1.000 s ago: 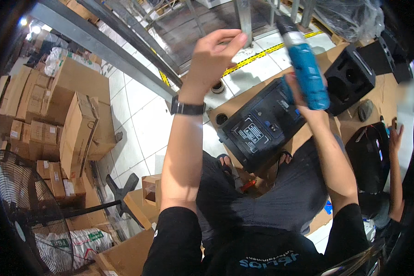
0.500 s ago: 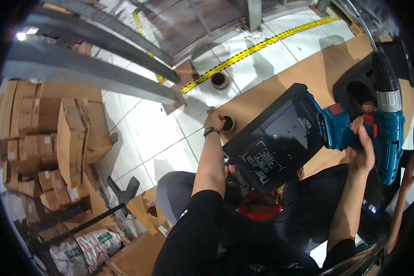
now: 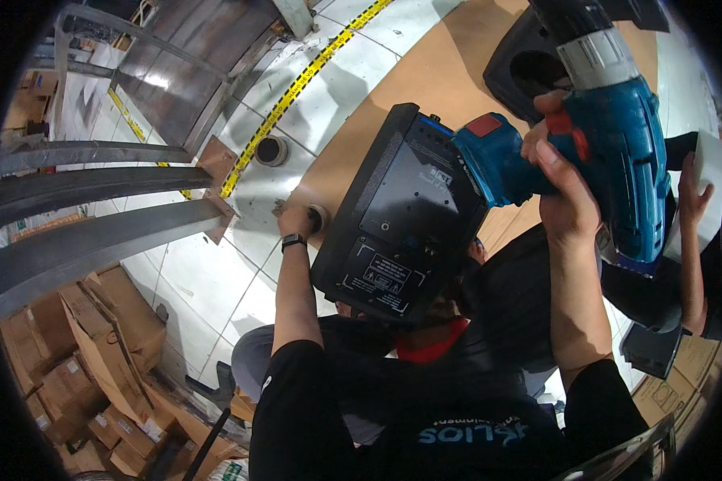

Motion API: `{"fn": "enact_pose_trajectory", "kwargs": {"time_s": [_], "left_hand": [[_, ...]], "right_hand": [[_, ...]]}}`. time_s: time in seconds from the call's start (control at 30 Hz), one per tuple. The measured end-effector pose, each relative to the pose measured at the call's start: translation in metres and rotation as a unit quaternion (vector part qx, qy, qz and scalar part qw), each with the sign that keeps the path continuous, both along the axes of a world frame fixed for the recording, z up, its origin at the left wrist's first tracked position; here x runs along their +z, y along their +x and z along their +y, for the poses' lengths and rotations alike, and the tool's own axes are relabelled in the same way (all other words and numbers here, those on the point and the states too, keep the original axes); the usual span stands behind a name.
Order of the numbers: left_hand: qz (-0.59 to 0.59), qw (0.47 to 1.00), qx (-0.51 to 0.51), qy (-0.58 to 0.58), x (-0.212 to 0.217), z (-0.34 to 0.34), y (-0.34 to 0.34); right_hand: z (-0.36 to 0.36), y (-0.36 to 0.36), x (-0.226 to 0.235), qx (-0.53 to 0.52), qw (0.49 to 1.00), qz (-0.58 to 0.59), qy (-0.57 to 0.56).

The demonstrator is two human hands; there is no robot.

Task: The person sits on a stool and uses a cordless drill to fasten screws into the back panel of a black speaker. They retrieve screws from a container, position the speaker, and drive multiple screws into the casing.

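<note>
The right hand (image 3: pixel 569 188) has its fingers wrapped around the handle of a drill (image 3: pixel 627 156), one finger near the trigger. The drill's nose points away from the speaker (image 3: pixel 377 232), so in my judgement no screw is being driven at this moment.

The left hand (image 3: pixel 298 220) is at the mouth of a small round cup (image 3: pixel 319 228), with the fingertips hidden there; I cannot tell if they are pinching something or are apart. A second cup (image 3: pixel 271 160) is just beyond these fingers.

The speaker is between the two hands, just to the right of the left fingers, its back panel (image 3: pixel 413 212) facing up. The panel lies in its place, so I judge this part as done. Small dots on it may be screws, but they are too small to be sure whether all are in.

Beyond the right fingers, on the cardboard sheet (image 3: pixel 393 88), a second speaker (image 3: pixel 499 76) shows a dark round hole; to my eye, this one is less complete. A co-worker's hand (image 3: pixel 692 196) is well to the right.
</note>
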State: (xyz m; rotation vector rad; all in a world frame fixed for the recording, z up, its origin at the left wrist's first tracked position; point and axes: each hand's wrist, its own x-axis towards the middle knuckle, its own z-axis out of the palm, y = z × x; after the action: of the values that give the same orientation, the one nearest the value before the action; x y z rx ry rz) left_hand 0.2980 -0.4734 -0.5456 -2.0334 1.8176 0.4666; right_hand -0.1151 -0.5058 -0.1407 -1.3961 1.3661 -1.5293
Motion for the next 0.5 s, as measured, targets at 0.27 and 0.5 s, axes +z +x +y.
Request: {"fn": "enact_pose_trajectory", "kwargs": {"time_s": [0.27, 0.5], "left_hand": [[-0.017, 0.999, -0.032, -0.031, -0.017, -0.004, 0.006], [0.027, 0.999, -0.029, -0.004, 0.014, -0.006, -0.007]], "right_hand": [[0.004, -0.003, 0.003, -0.006, 0.998, -0.060, 0.024], [0.003, 0.002, 0.002, 0.032, 0.995, -0.085, 0.032]]}}
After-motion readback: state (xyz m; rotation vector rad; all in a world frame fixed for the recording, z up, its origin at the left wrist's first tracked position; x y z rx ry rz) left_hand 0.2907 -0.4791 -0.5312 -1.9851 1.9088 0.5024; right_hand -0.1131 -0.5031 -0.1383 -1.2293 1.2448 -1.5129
